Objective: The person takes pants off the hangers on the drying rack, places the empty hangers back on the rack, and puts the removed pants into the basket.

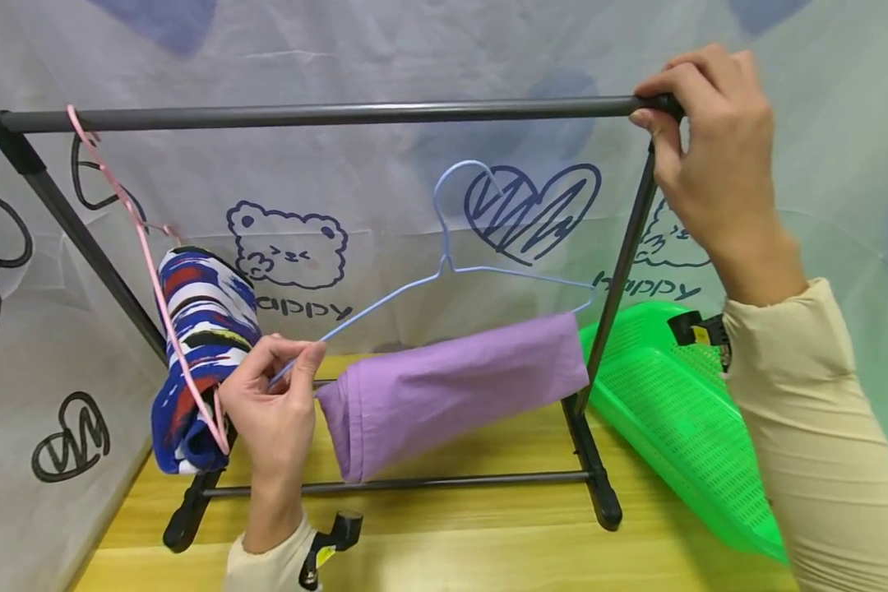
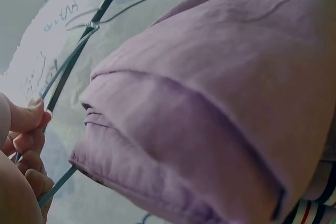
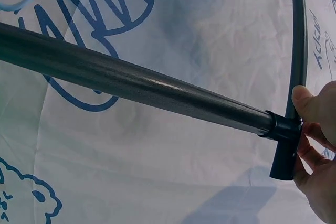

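Two hands gripping now: left hand (image 1: pixel 274 411) pinches the blue hanger (image 1: pixel 446 263) by one corner, purple cloth (image 1: pixel 459 386) folded over it, beneath the rail (image 1: pixel 340 113); right hand (image 1: pixel 718 140) clasps the rail's right end; patterned cloth (image 1: pixel 210 304) hangs at left on a pink hanger (image 1: pixel 148 259).

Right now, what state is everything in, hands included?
Rack, upright.
Blue hanger, hook free of the rack.
Purple cloth, folded over the blue hanger.
Pink hanger, hooked on the rack.
Patterned cloth, folded over the pink hanger.
Green basket, beside the rack, partly hidden.
Left hand, pinching the blue hanger.
Right hand, gripping the rack's top corner.
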Action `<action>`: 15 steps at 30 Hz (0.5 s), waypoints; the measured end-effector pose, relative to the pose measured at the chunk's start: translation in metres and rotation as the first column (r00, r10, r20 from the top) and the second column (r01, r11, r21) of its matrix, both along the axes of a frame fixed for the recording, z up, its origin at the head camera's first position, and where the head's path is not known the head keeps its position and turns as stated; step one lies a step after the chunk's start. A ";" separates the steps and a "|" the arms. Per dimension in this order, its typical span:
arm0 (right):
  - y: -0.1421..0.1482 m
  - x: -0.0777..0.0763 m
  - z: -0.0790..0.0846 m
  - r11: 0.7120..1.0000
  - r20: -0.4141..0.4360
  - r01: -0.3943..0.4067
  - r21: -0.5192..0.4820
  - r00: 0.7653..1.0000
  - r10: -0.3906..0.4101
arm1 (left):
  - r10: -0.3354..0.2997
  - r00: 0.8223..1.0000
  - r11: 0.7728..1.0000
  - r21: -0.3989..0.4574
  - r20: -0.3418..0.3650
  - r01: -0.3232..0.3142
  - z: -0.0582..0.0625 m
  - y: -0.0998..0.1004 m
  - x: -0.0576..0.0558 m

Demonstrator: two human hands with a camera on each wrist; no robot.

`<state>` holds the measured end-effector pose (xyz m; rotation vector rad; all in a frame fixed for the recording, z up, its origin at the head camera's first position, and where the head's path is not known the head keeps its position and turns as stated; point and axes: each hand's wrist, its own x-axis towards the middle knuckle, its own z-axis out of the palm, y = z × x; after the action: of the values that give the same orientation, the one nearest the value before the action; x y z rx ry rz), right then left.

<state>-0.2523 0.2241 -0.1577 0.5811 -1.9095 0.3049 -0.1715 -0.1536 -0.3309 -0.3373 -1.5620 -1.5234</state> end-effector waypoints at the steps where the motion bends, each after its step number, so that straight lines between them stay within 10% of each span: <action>1: 0.000 0.000 0.001 1.000 -0.002 -0.004 0.005 1.000 0.004 | -0.010 1.000 1.000 0.007 -0.002 0.010 -0.002 -0.001 0.000; 15: 0.000 0.002 0.000 0.996 0.046 -0.022 -0.083 0.999 0.026 | -0.105 0.994 0.994 0.029 0.017 0.105 -0.022 -0.012 -0.005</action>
<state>-0.2507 0.2236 -0.1574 0.5462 -1.9259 0.4145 -0.1769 -0.1656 -0.3530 -0.3957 -1.5571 -1.6316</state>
